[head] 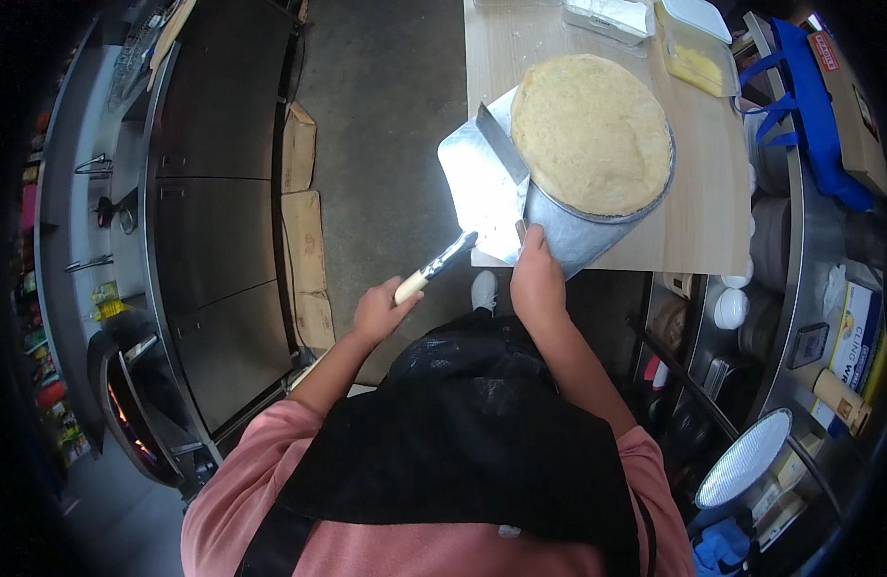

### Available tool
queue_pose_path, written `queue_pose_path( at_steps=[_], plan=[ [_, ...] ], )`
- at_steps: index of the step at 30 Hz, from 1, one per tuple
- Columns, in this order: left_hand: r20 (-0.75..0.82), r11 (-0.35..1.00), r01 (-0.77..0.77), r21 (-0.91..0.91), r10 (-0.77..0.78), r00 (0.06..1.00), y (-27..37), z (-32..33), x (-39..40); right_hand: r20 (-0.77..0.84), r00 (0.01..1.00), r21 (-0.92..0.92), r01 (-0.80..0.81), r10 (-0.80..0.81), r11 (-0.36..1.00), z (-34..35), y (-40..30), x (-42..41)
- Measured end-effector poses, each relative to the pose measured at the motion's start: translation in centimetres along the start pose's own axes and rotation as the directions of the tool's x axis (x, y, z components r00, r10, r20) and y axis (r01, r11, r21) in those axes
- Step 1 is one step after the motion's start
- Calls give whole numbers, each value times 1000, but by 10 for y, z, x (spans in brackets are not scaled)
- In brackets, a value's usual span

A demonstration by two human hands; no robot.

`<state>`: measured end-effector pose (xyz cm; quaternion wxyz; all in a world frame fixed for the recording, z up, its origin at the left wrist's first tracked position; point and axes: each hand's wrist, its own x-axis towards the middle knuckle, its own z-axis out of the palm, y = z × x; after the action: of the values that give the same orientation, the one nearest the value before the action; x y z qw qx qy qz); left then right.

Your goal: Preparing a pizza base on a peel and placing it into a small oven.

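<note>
My left hand [385,309] is closed around the pale wooden handle of a metal pizza peel [479,177], whose shiny blade lies over the near left edge of the table. In my right hand [538,278] is a tool with a flat metal blade [502,144], which rests on the peel's blade; its exact kind is unclear. A round, pale flatbread or baked crust [591,137] sits right of that blade on a round metal pan or screen, mostly hidden beneath it. Under this is a greyish metal sheet [577,234] reaching past the table's near edge.
The light wooden table [710,216] holds a container of white powder [609,18] and a lidded container of yellow food [696,65] at its far end. Steel shelving with dishes and a round mesh screen [745,458] stands right. Steel cabinets [220,231] and flattened cardboard [304,238] are left.
</note>
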<state>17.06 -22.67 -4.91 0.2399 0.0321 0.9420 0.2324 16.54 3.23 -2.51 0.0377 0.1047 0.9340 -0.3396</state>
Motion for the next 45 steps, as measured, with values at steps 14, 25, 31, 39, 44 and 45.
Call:
queue_pose_path(
  at_steps=[14,25,31,39,44,45],
  plan=[
    [-12,999,-37,-24,37,999,-4,2,4,-119,991,-16,-67,64,998,15,7,-13],
    [-8,998,-49,-34,49,999,-6,1,4,-126,989,36,-77,81,996,16,10,-21],
    [3,999,-10,-50,10,1000,-11,3,8,-123,917,603,-235,380,762,-46,46,-43],
    [-101,997,56,-47,-61,993,1,19,-12,-500,823,217,-181,269,959,-136,264,5],
    [-167,986,122,-113,-140,976,8,37,-28,-191,907,342,-296,374,892,-181,293,84],
    [-171,981,139,-133,-161,972,15,37,-28,-179,917,325,-287,356,901,-187,307,105]
  ],
)
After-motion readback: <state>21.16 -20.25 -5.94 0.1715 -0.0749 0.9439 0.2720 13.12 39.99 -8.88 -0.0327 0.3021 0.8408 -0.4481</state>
